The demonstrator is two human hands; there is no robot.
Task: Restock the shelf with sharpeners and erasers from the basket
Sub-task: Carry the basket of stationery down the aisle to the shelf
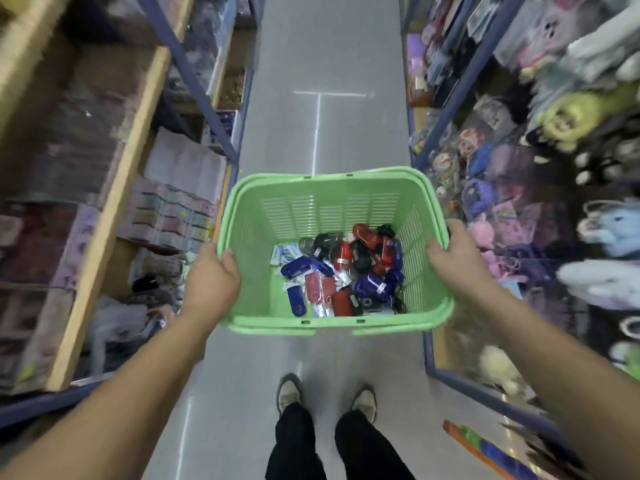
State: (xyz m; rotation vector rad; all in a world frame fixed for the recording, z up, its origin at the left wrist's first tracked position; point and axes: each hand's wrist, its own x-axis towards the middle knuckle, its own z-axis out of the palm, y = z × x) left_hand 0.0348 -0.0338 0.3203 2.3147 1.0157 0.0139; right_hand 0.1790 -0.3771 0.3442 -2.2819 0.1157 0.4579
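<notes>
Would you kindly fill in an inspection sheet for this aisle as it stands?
Surface: grey aisle floor with white lines.
Job's things: green slotted plastic basket; blue, red, black and white packets piled in its bottom.
Clutter: orange-and-green long item low right, blurred.
Grips: left hand holds the basket's left rim; right hand holds the right rim.
Cables: nothing seen.
Surroundings: shelves of boxed stock left; shelves of plush toys right.
</notes>
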